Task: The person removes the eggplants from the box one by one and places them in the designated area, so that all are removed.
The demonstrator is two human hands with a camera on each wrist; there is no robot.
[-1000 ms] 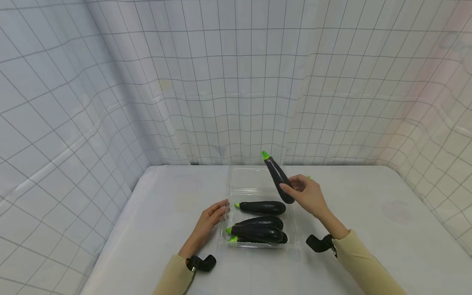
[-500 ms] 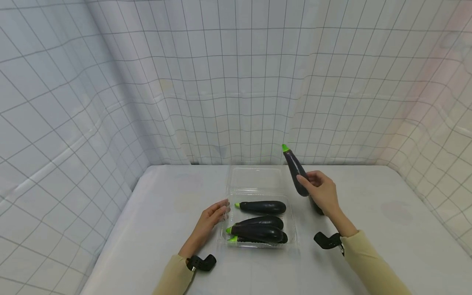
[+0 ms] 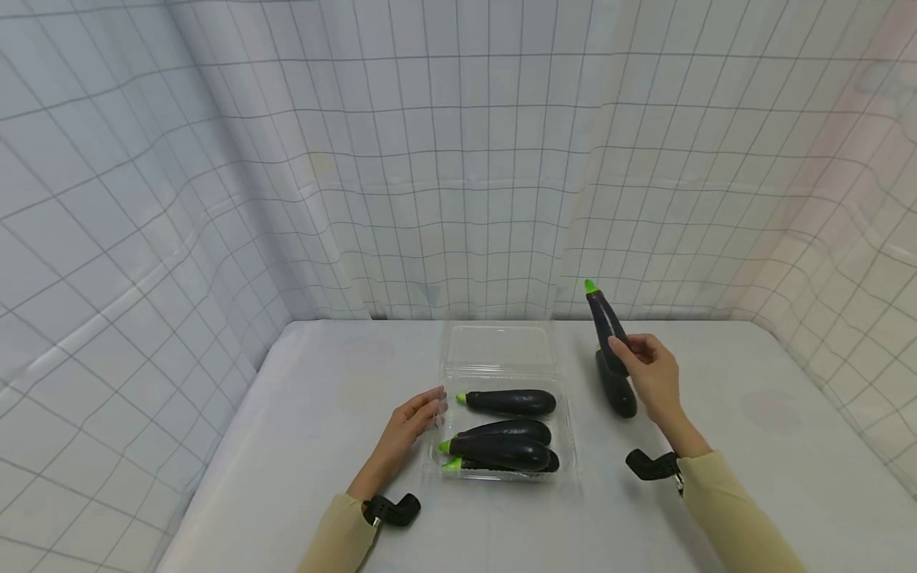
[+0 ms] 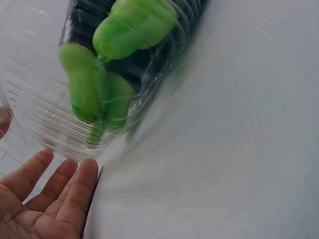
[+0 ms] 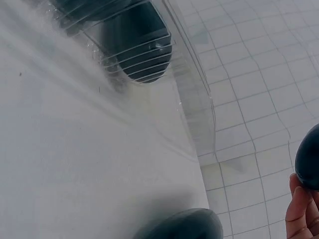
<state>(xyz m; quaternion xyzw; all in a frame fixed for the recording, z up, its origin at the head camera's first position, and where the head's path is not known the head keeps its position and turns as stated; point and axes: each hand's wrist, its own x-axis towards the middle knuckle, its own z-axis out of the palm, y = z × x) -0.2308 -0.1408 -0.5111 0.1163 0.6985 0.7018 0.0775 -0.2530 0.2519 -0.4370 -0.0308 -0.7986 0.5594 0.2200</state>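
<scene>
My right hand [image 3: 653, 374] pinches a dark eggplant [image 3: 606, 322] near its thick end, its green stem pointing up and away. Behind and below it, a second eggplant [image 3: 616, 387] lies on the table to the right of a clear plastic clamshell box [image 3: 567, 422]. Several more eggplants lie in the box, one [image 3: 510, 403] apart at the back and the others [image 3: 501, 452] piled at the front. In the left wrist view their green stem ends [image 4: 134, 27] show through the ribbed wall. The fingertips of my left hand [image 3: 408, 430] rest at the box's left side, fingers extended.
The box's transparent lid [image 3: 499, 346] lies folded back toward the far edge of the white table [image 3: 344, 374]. A white curtain with a grid pattern [image 3: 458, 159] hangs behind and along both sides.
My right hand has carried the eggplant rightward from over the box to above the eggplant on the table, which has come into fuller view. My left hand stays at the box.
</scene>
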